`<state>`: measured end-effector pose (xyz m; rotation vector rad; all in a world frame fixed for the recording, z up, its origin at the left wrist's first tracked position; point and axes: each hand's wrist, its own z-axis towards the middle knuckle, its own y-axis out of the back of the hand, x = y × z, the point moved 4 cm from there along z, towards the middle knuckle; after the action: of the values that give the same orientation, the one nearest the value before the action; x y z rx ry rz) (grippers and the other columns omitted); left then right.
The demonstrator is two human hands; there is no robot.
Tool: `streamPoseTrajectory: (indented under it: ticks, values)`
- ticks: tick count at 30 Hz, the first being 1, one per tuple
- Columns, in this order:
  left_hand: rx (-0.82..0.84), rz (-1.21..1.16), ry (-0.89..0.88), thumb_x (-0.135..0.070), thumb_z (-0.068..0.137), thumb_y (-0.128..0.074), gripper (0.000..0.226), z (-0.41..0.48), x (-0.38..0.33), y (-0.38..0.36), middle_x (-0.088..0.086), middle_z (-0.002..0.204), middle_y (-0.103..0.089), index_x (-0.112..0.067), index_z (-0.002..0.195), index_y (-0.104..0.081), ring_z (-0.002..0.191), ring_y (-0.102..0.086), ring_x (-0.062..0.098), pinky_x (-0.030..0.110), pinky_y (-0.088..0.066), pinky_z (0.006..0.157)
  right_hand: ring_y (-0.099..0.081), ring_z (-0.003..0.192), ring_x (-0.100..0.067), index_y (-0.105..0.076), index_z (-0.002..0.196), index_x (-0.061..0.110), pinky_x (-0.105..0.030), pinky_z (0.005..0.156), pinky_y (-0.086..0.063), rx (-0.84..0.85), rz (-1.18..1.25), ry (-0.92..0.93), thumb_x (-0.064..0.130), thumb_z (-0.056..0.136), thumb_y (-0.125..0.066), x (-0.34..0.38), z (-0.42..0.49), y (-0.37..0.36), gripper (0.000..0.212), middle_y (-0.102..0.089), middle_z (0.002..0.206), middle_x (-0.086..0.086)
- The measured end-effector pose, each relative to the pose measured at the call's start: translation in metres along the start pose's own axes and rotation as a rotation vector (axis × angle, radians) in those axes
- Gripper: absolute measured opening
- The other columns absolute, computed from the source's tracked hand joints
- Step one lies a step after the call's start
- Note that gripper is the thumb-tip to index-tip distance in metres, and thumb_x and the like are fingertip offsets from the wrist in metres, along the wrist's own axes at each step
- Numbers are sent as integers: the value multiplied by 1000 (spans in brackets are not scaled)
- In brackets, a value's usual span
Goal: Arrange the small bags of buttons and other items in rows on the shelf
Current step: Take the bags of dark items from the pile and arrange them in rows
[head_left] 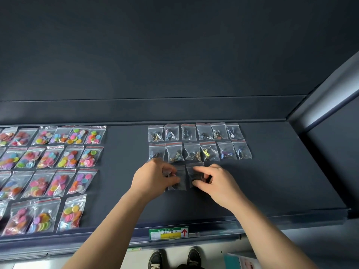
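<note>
Head view: left hand [155, 176] pinches 1 small bag [177, 178], right hand [211, 181] pinches a second bag [194, 169], both touching the shelf [272, 181] beneath 2 finished rows [200, 141]. Risk: slick plastic slips, overlapping its neighbour or nudging the upper row crooked.

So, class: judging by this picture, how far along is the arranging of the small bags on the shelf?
Done: the colourful button bags lie in rows at the left, and two full rows of dark bags at the back. In hand: the left hand and right hand each set a bag into a third row. Left: the rest of that row.
</note>
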<state>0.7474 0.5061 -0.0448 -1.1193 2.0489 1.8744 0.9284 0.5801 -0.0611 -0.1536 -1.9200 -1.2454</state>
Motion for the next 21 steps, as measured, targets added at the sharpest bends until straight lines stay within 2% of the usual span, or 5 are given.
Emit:
streamPoseTrajectory:
  ticks: [2,8,12,17,21]
  values:
    - [-17,-171,6,-44,79,-71,27,-1,-2,4,-15,90,-63,-31,102,-70,75,-58,0,20,-46,65,-51,74,-3,-63,125,36,-15,65,-38,-29,56,-6,38,83,-72,0,-2,4,43,-50,85,10]
    - [225,-1360,175,-11,95,-39,25,-3,-32,14,5,78,-52,-2,103,-61,63,-47,15,25,-45,60,-43,52,-5,-72,108,28,-15,51,-35,-35,624,-77,24,89,-67,13,-7,30,20,-53,68,11]
    - [210,-1390,96,-6,94,-50,9,0,-51,4,10,77,-61,-4,87,-56,76,-61,20,27,-57,74,-49,55,-13,-73,100,20,-23,48,-38,16,778,-59,23,89,-67,24,-10,43,12,-64,75,0]
    - [215,-1352,-4,-21,75,-70,20,1,-69,-9,12,90,-71,-6,88,-65,86,-63,23,38,-47,90,-59,61,-13,-66,100,8,-27,56,-50,55,747,-36,15,82,-74,26,-9,45,20,-66,70,6]
    - [243,-1382,14,-17,73,-69,8,-4,-77,-14,7,85,-73,-14,80,-70,78,-66,13,25,-50,76,-57,59,-15,-66,90,7,-27,56,-50,-3,771,-56,6,86,-69,15,-9,52,5,-64,69,-8]
